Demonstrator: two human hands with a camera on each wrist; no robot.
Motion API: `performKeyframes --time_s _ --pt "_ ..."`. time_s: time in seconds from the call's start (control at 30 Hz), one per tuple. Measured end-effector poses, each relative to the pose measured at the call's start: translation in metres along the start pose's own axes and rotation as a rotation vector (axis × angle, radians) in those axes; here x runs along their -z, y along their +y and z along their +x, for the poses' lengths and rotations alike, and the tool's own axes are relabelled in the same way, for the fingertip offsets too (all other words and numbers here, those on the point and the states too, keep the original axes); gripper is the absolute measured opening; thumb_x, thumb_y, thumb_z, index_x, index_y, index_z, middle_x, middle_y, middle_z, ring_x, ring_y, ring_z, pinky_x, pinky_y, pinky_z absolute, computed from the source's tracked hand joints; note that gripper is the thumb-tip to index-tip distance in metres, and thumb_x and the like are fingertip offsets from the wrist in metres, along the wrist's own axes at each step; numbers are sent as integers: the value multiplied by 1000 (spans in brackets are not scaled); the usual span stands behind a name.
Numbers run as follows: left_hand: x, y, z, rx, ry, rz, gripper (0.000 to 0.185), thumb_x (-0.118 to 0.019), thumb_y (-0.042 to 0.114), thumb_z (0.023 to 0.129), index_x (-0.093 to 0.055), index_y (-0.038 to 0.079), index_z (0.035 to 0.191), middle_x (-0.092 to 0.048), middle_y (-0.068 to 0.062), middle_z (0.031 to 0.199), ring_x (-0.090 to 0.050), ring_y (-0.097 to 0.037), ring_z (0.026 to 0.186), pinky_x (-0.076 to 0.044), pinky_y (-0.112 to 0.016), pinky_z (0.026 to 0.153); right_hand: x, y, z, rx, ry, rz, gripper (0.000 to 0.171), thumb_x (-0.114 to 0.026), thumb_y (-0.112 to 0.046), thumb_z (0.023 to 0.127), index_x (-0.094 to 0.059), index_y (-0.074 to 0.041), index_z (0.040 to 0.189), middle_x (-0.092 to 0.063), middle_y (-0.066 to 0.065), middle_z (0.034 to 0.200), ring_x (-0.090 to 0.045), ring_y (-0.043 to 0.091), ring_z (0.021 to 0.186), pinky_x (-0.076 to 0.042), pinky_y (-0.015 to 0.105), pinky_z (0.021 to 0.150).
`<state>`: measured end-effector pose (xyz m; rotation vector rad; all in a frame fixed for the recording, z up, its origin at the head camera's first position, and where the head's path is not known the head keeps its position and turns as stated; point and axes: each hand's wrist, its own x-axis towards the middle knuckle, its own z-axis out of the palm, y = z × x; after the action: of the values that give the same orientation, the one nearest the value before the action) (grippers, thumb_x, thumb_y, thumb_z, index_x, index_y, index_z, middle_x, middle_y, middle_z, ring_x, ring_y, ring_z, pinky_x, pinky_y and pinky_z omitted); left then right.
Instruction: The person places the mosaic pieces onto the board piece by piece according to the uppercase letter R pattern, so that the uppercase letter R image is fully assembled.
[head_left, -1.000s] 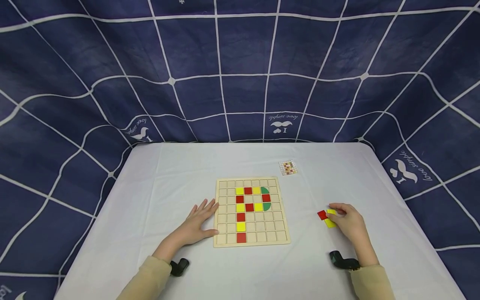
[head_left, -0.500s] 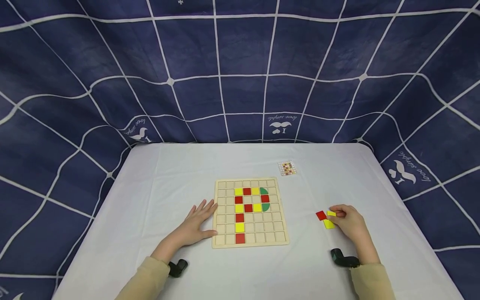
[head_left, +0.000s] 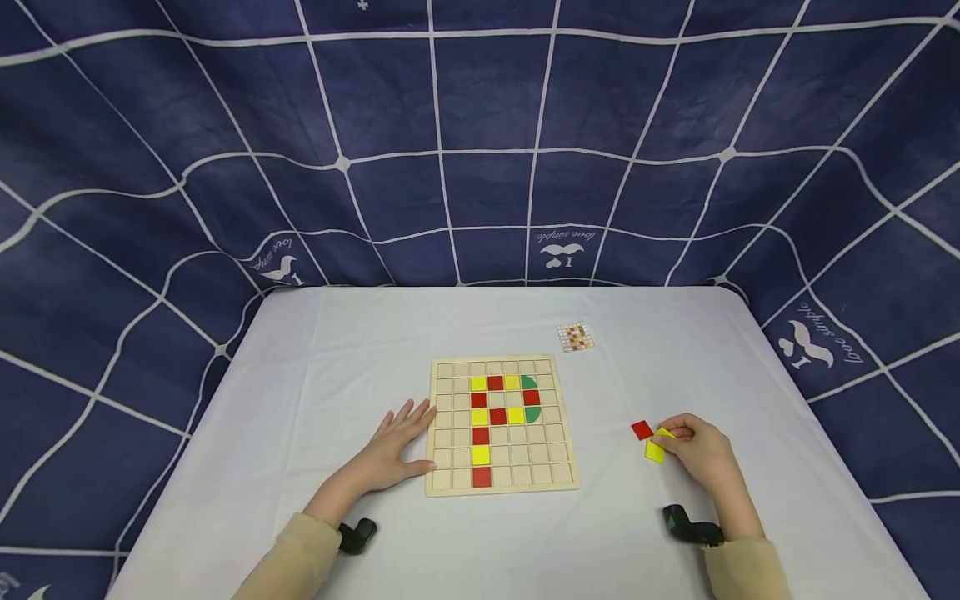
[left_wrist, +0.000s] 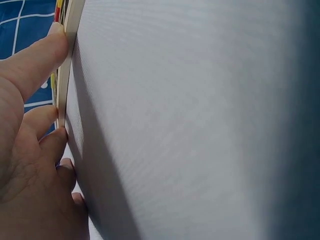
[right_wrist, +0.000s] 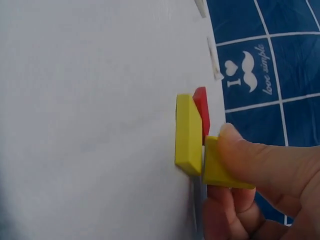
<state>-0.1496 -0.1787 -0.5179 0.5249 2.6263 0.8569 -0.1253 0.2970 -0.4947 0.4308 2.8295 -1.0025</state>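
Note:
My right hand (head_left: 702, 452) pinches a yellow square tile (right_wrist: 214, 167) between thumb and fingers, tilted up in the right wrist view. Close beside it, a second yellow tile (head_left: 655, 452) and a red tile (head_left: 642, 430) lie on the white cloth. At the left edge of a wooden grid board (head_left: 528, 454), my left hand (head_left: 388, 454) lies with fingers spread, its fingertips and thumb touching the rim. Red and yellow squares and two green quarter-round tiles (head_left: 532, 414) sit in the board's cells, forming a P shape.
A small printed card (head_left: 575, 337) with a coloured grid pattern lies behind the board. White cloth covers the table (head_left: 360, 342). A dark blue curtain (head_left: 480, 192) with white lines hangs around the back and sides.
The pinched yellow tile has tilted and turned in my right hand. The loose yellow tile has shifted slightly toward me and away from the red one. My left hand stays put.

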Motion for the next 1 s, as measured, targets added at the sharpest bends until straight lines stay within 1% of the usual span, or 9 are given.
performKeyframes --time_s 0.1,0.2,0.33,0.47,0.57,0.77,0.87,1.0 --pt "0 -1 0 -2 3 3 87 -77 33 84 -31 12 155 -21 -6 164 -4 -32 154 -2 -56 123 -4 -9 -6 5 50 21 28 -74 -25 87 -67 -3 103 -64 5 85 -53 14 74 -42 23 60" --pt "0 -1 0 -2 4 7 87 -77 33 84 -31 12 155 -21 -6 164 -5 -32 154 -3 -56 123 -13 -24 -12 34 97 69 27 -77 -24 86 -68 -4 102 -67 7 87 -55 11 72 -45 19 57" --pt "0 0 0 -1 7 2 87 -78 33 84 -32 12 155 -22 -6 164 -5 -32 154 -3 -56 123 -31 -47 -17 95 101 143 25 -79 -17 84 -69 -3 101 -69 9 89 -59 8 72 -49 16 58" --pt "1 2 -1 -4 13 -5 87 -78 32 83 -33 11 154 -23 -8 164 -6 -33 154 -3 -57 123 -53 -70 -18 149 53 211 23 -80 -13 82 -70 -3 100 -70 8 90 -61 9 75 -51 15 61" --pt "2 2 -2 -1 15 1 87 -78 32 83 -33 10 154 -23 -8 164 -7 -34 154 -4 -57 123 -70 -84 -18 170 2 253 24 -82 -13 80 -70 -6 100 -68 5 88 -60 11 75 -51 15 62" --pt "2 4 -3 -9 20 5 86 -77 33 84 -34 9 154 -24 -10 163 -8 -36 154 -4 -58 123 -98 -105 -19 219 -78 314 22 -83 -10 78 -71 -10 96 -66 1 82 -60 11 71 -52 15 63" --pt "2 3 -3 -9 21 6 87 -78 34 83 -34 10 154 -24 -10 163 -8 -36 153 -4 -58 123 -107 -114 -19 263 -100 320 19 -82 -9 78 -71 -12 94 -66 -1 80 -60 10 69 -53 16 63" --pt "2 3 -2 -7 20 11 88 -78 33 83 -33 10 154 -23 -9 164 -8 -35 154 -4 -58 123 -116 -125 -18 328 -124 294 16 -81 -9 80 -71 -13 92 -65 -3 80 -60 9 69 -53 17 64"
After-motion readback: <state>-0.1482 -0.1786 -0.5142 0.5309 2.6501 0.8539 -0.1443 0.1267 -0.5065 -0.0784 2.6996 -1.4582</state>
